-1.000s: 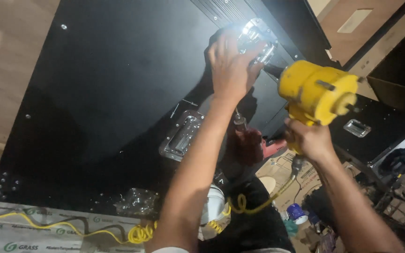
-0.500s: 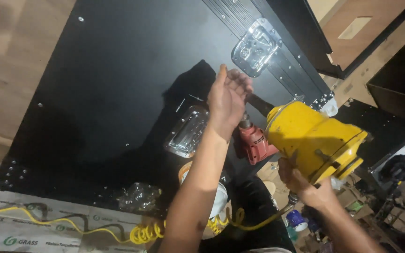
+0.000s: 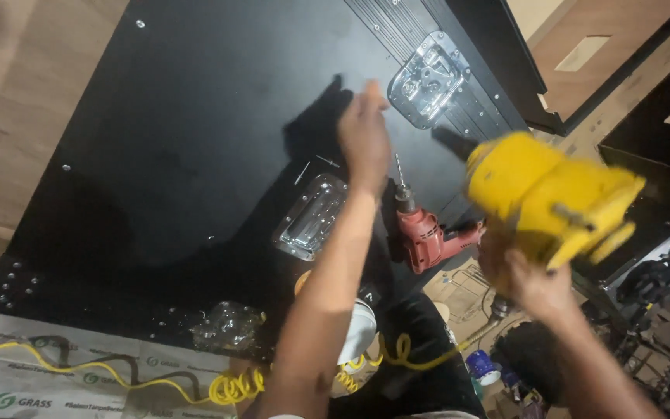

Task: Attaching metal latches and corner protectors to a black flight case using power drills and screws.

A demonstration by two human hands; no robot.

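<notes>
Here the yellow power tool (image 3: 548, 198) rides in the right hand (image 3: 525, 279), fingers clamped round its grip, body angled up-right, clear of the black panel (image 3: 188, 140). Left hand (image 3: 364, 136) rests on the panel, fingers together, the silver recessed latch (image 3: 426, 79) just up-right of its fingertips; a red drill (image 3: 420, 233) lies beside its wrist.

Motion-blurred yellow power tool (image 3: 550, 200)

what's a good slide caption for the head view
Left hand hovering over a black panel while the right hand lifts a yellow power tool near a red drill.
</notes>
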